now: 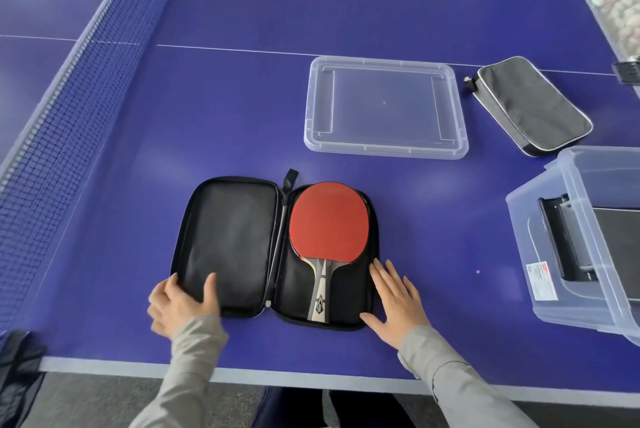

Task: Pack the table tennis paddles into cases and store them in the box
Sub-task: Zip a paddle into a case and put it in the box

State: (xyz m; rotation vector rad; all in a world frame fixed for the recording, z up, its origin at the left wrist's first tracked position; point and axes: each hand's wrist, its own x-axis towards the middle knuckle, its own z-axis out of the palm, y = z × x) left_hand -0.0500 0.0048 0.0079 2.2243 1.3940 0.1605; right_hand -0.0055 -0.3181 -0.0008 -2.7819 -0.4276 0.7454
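Observation:
A black paddle case (228, 240) lies unzipped and spread flat on the blue table near me. A red-faced paddle (327, 220) rests in its right half, handle toward me. My left hand (181, 299) grips the near left corner of the empty left flap, thumb on the lining. My right hand (394, 303) lies flat with straight fingers at the case's near right edge. A second case (533, 105), zipped shut and dark grey, lies at the far right. The clear storage box (550, 247) stands at the right edge with a black item inside.
The box's clear lid (384, 147) lies upside down beyond the open case. The net (86, 81) runs along the left side. A tray of white balls (620, 2) sits at the far right corner. The table's near edge (277, 375) is just under my forearms.

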